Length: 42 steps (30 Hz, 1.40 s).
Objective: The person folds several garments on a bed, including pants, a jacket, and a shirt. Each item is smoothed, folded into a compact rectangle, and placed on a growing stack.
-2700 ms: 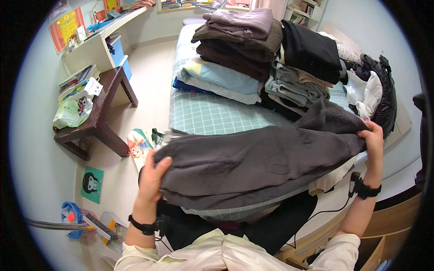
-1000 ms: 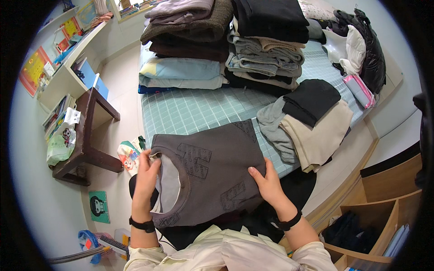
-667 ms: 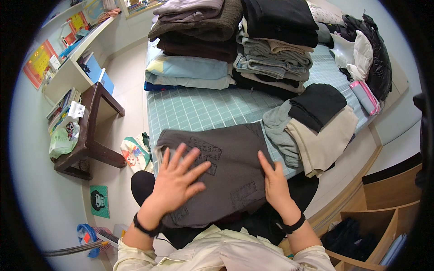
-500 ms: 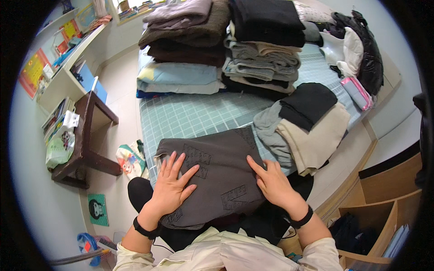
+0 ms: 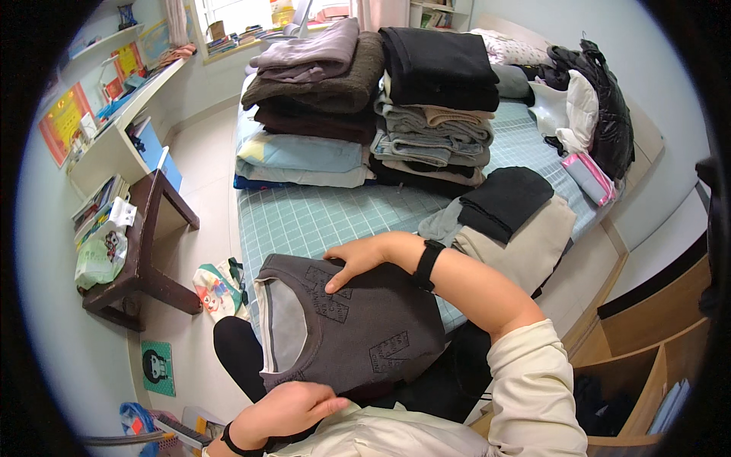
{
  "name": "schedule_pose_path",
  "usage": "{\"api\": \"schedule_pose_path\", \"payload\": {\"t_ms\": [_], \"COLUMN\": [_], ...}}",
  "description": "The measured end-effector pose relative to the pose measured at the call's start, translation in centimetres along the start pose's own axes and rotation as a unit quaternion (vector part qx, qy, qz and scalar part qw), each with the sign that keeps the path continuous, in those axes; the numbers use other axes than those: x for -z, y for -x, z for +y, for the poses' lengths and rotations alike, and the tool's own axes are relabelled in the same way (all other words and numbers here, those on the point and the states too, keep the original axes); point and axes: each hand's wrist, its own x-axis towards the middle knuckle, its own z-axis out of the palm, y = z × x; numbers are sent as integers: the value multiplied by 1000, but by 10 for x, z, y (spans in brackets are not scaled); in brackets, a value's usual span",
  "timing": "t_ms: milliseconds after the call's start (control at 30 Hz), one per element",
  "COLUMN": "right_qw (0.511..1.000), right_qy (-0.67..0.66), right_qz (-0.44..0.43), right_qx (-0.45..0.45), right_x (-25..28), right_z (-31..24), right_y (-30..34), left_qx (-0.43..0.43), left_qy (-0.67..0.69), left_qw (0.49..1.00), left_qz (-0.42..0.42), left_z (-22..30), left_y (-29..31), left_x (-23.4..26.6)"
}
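Observation:
A folded dark grey sweatshirt (image 5: 381, 320) with darker textured patches lies across my lap at the bed's near edge. Its round neckline, with a pale lining, faces left. Reaching across it, my right hand (image 5: 362, 259) grips the far edge, thumb on top and fingers partly hidden behind the cloth. At the near left corner, below the neckline, my left hand (image 5: 289, 411) is closed against the sweatshirt's near edge; its fingertips are tucked out of sight. Just beyond my right forearm lie a folded black garment (image 5: 506, 202) and a beige garment (image 5: 525, 244).
Two tall stacks of folded clothes, one topped with a lilac garment (image 5: 312, 53) and one with black (image 5: 438, 65), stand on the checked bed (image 5: 304, 217). A brown stool (image 5: 164, 251) is at left. An open wooden drawer unit (image 5: 632, 381) is at lower right.
My right hand has moved left to the sweatshirt's far edge. My left hand has gone from flat on top to the near left corner. The neckline now shows more openly.

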Motion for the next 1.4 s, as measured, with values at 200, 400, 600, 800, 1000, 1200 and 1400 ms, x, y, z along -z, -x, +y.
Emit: {"api": "schedule_pose_path", "payload": {"t_ms": [200, 400, 600, 800, 1000, 1200, 1400], "right_qw": [999, 937, 941, 957, 952, 950, 924], "right_qy": [46, -259, -171, 6, 40, 50, 25], "right_qz": [23, 232, 285, 286, 296, 301, 381], "right_qx": [1, -24, -58, -51, -62, -68, -16], "right_x": [-10, 1, -20, -33, -39, -42, -45], "right_z": [-8, 35, 73, 75, 75, 76, 72], "right_y": [12, 82, 111, 93, 89, 88, 102], "left_qx": [95, -5, 43, -19, 99, -1, -184], "left_qy": [-84, -51, 429, 390, -7, 135, 404], "left_qw": [989, 928, 841, 821, 860, 868, 782], "left_qz": [75, 369, 326, 417, 501, 478, 438], "left_z": [-19, -41, -81, -49, -32, -18, -9], "left_y": [2, -14, -90, -131, -111, -106, -113], "left_x": [-20, -1, 22, -3, 23, 40, 37]}}
